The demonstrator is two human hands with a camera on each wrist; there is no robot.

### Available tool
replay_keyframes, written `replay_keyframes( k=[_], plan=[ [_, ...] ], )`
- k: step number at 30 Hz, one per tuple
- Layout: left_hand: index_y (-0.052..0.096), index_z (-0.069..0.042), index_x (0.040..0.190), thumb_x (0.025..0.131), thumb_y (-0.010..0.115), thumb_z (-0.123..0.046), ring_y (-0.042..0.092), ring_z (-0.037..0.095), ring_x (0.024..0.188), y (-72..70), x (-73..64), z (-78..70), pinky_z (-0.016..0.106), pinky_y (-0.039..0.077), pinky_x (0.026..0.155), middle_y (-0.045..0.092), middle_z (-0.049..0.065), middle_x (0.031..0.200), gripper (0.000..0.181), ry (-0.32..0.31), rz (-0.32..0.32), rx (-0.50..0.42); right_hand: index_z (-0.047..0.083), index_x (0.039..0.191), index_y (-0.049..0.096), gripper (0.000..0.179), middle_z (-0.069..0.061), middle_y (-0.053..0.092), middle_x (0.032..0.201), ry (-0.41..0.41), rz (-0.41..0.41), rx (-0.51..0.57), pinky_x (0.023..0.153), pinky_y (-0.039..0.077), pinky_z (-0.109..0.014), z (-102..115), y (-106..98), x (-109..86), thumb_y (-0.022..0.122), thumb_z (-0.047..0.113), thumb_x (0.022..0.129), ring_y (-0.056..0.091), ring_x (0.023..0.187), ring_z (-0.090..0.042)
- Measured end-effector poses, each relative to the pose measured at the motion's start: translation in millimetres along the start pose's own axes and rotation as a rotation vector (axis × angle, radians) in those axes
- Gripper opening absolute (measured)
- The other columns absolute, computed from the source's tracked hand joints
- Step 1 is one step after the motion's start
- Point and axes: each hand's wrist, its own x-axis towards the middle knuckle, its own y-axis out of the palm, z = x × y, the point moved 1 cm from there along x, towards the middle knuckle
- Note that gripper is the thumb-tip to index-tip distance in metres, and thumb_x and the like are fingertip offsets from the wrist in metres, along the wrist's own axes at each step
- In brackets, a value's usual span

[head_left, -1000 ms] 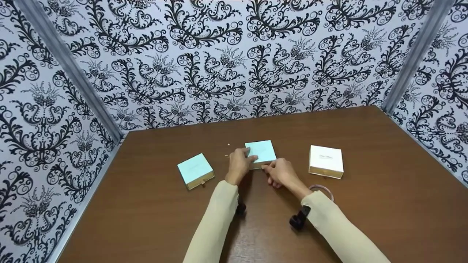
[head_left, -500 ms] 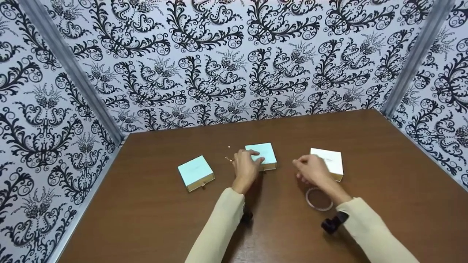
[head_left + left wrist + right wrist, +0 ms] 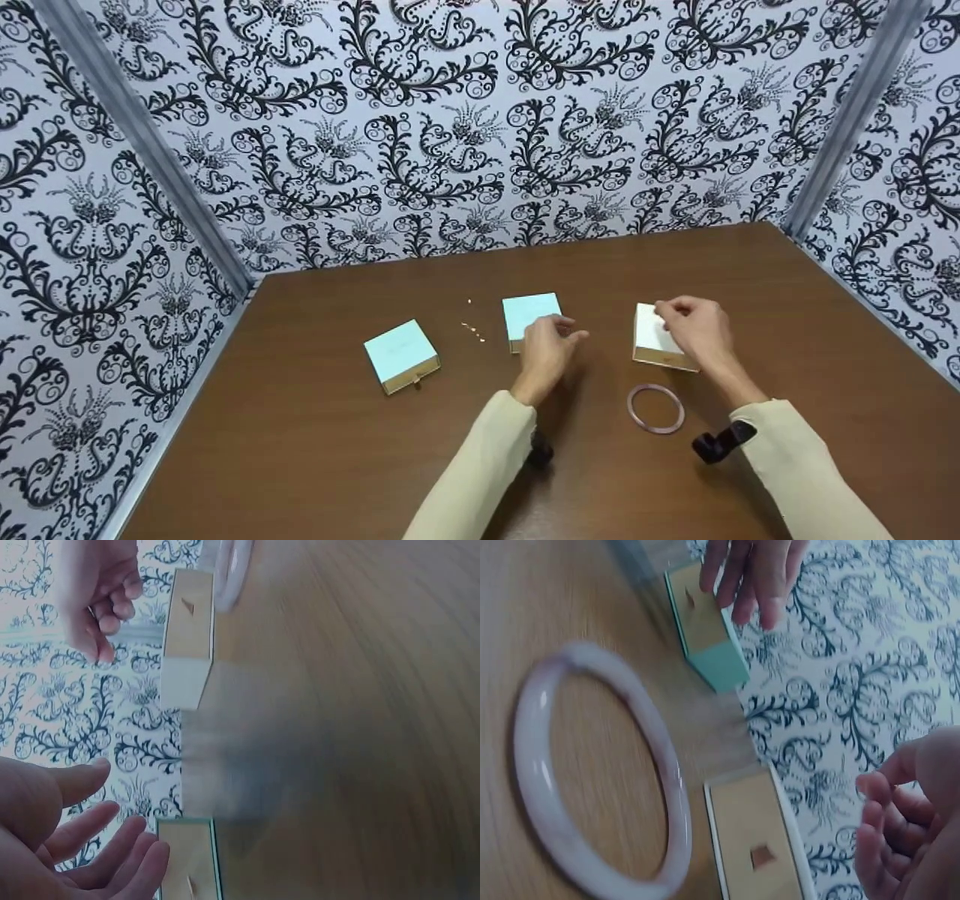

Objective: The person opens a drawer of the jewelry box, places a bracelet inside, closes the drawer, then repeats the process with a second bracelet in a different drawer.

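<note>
My left hand [image 3: 546, 346], fingers straight and relaxed, hovers over the front right corner of the middle light blue box [image 3: 525, 309] and partly hides it. My right hand [image 3: 699, 331] is above the white box [image 3: 646, 337], fingers loosely curled, with nothing visible in them. In the right wrist view a gap shows between that hand and the white box's front [image 3: 742, 810], which has a small brown tab. A pale pinkish bangle [image 3: 534, 742] lies flat on the table in front of the white box.
Another light blue box [image 3: 400, 349] with a gold front and small tab stands to the left, turned at an angle. Several tiny gold-coloured pieces [image 3: 472, 330] lie between the two blue boxes. Patterned wall panels [image 3: 480, 150] enclose the brown table [image 3: 315, 450].
My right hand has left the middle box's front and moved right to above the white box. My left hand has slid right and lifted off the middle box. The bangle is now fully uncovered.
</note>
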Motion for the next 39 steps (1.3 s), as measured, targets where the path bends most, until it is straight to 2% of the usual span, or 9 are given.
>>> replay_keyframes(
  k=[4,8,13,15,20,22,28,34,39],
  plan=[
    [0.077,-0.005,0.103,0.087,0.08,-0.025,0.071,0.016,0.082,10.3,-2.2,-10.7,0.022,0.055,0.067,0.077,0.007,0.093,0.026,-0.012,0.034,-0.032,0.009,0.101,0.078,0.031,-0.006,0.073,0.088,0.017,-0.064,-0.012,0.069,0.039,-0.029,-13,-5,5.4,0.062,0.034,0.093,0.058,0.08,-0.019],
    [0.078,-0.004,0.101,0.086,0.08,-0.025,0.07,0.012,0.073,21.7,-6.0,-19.1,0.019,0.053,0.061,0.078,0.006,0.09,0.026,-0.027,0.075,-0.073,0.007,0.107,0.076,0.031,-0.014,0.069,0.105,0.015,-0.069,0.032,0.078,0.04,-0.031,-26,-9,9.1,0.061,0.031,0.094,0.057,0.094,-0.024],
    [0.081,-0.006,0.088,0.087,0.08,-0.023,0.066,0.008,0.061,36.5,-10.3,-25.7,0.017,0.05,0.056,0.078,0.006,0.083,0.017,-0.068,0.128,-0.124,0.004,0.118,0.07,0.037,-0.019,0.059,0.122,-0.003,0.001,0.08,0.087,0.039,-0.034,-41,-12,10.8,0.062,0.033,0.098,0.054,0.109,-0.03],
    [0.081,-0.005,0.083,0.087,0.079,-0.021,0.068,0.015,0.057,42.4,-12.3,-27.9,0.017,0.046,0.049,0.077,0.009,0.077,0.016,-0.108,0.149,-0.179,0.002,0.122,0.068,0.039,-0.021,0.057,0.127,-0.017,0.028,0.085,0.091,0.04,-0.036,-46,-12,11.0,0.061,0.034,0.099,0.054,0.113,-0.034],
    [0.079,-0.005,0.075,0.087,0.08,-0.016,0.055,0.017,0.036,55.1,-15.4,-36.0,0.018,0.038,0.035,0.067,0.009,0.055,0.017,-0.227,0.187,-0.304,-0.001,0.128,0.063,0.044,-0.026,0.05,0.138,-0.032,0.069,0.116,0.103,0.04,-0.05,-52,-10,11.6,0.06,0.033,0.1,0.051,0.125,-0.043],
    [0.078,-0.006,0.072,0.086,0.08,-0.017,0.045,0.007,0.033,58.7,-14.7,-38.9,0.018,0.036,0.034,0.064,0.006,0.05,0.018,-0.241,0.193,-0.286,-0.002,0.131,0.061,0.046,-0.027,0.048,0.141,-0.031,0.087,0.126,0.106,0.039,-0.054,-54,-9,12.6,0.06,0.033,0.1,0.049,0.127,-0.044],
    [0.077,-0.002,0.067,0.085,0.081,-0.019,0.039,0.005,0.031,67.0,-14.6,-41.5,0.017,0.032,0.034,0.068,0.012,0.054,0.025,-0.25,0.193,-0.247,-0.001,0.14,0.054,0.053,-0.03,0.043,0.146,-0.017,0.161,0.121,0.105,0.037,-0.053,-61,-4,16.7,0.058,0.035,0.101,0.044,0.129,-0.045],
    [0.075,0.003,0.063,0.084,0.082,-0.013,0.042,0.005,0.032,80.3,-16.7,-44.9,0.015,0.031,0.034,0.059,0.003,0.045,0.027,-0.359,0.229,-0.397,-0.001,0.146,0.047,0.059,-0.033,0.04,0.148,0.013,0.223,0.123,0.104,0.037,-0.051,-68,-2,17.7,0.056,0.038,0.102,0.043,0.131,-0.045],
    [0.074,0.005,0.068,0.082,0.082,-0.008,0.044,0.004,0.032,87.0,-15.7,-51.0,0.014,0.034,0.035,0.056,0.0,0.043,0.021,-0.44,0.222,-0.506,0.001,0.146,0.048,0.059,-0.032,0.048,0.143,-0.002,0.222,0.129,0.091,0.043,-0.029,-70,-3,18.9,0.057,0.039,0.102,0.049,0.125,-0.04]
  ],
)
